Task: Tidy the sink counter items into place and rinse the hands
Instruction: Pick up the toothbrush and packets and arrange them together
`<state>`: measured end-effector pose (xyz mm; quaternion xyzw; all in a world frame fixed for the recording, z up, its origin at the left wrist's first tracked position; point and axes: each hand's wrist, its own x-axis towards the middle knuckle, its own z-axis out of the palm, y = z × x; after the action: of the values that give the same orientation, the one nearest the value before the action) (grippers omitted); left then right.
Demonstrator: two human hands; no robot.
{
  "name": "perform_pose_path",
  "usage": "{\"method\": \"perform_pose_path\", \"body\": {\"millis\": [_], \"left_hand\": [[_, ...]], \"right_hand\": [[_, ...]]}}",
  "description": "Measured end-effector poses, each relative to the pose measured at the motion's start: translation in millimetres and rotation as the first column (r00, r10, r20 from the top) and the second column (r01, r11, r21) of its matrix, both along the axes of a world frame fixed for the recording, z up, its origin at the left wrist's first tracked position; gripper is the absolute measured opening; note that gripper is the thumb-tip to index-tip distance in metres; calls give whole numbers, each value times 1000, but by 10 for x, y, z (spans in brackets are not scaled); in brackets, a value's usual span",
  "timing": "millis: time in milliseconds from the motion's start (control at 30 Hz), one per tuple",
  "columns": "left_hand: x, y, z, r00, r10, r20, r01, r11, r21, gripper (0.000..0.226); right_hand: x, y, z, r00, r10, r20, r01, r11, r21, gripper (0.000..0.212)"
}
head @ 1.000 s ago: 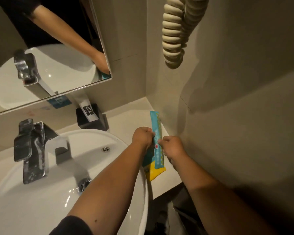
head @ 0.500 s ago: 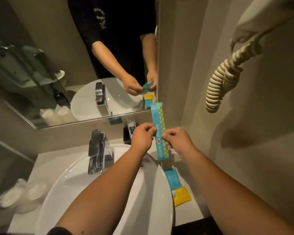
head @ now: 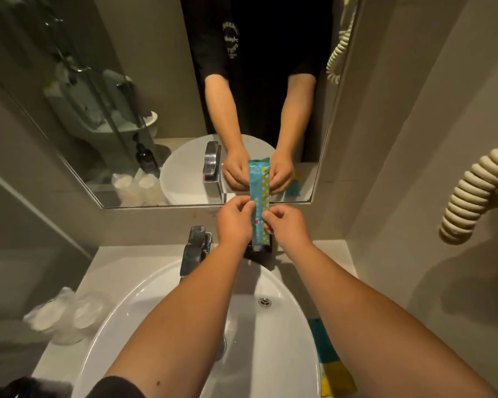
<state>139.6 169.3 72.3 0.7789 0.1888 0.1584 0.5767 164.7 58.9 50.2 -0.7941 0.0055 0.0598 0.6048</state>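
Packet [head: 260, 205]: long, flat, glossy teal sachet, standing upright.
Left hand [head: 234, 222]: pinching its left edge.
Right hand [head: 285, 226]: pinching its right edge.
Lower end: hiding behind fingers.

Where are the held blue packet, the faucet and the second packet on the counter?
held blue packet [head: 260, 196]: head view, upper middle of its front.
faucet [head: 195, 248]: head view, top of the handle.
second packet [head: 332, 374]: head view, yellow lower end.

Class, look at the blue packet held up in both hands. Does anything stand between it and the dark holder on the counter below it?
Nothing visible does. Both hands, left and right, pinch the blue packet upright; its lower end hangs directly over the dark holder, which it partly hides.
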Motion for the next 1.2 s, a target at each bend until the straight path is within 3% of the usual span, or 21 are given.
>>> {"method": "perform_pose_path", "body": {"millis": [267, 533, 933, 1100, 1200], "left_hand": [[-2, -25, -372, 995, 42, -92, -36, 997, 67, 13], [19, 8, -626, 972, 32, -233, 6, 988, 157, 15], [35, -38, -798, 950, 49, -308, 30, 968, 249, 17], [73, -34, -785, 948, 47, -314, 43, 961, 274, 16], [57, -33, -802, 947, 59, -316, 35, 959, 283, 16]], "right_hand": [[72, 27, -391, 998, 18, -54, -24, 993, -118, 10], [33, 20, -633, 996, 36, -79, -55, 966, -252, 19], [61, -16, -802, 996, 50, -72, -74, 919, -387, 24], [83, 20, -845, 999, 17, -39, -32, 911, -411, 9], [62, 14, -869, 999, 17, -30, -28, 919, -393, 12]]}}
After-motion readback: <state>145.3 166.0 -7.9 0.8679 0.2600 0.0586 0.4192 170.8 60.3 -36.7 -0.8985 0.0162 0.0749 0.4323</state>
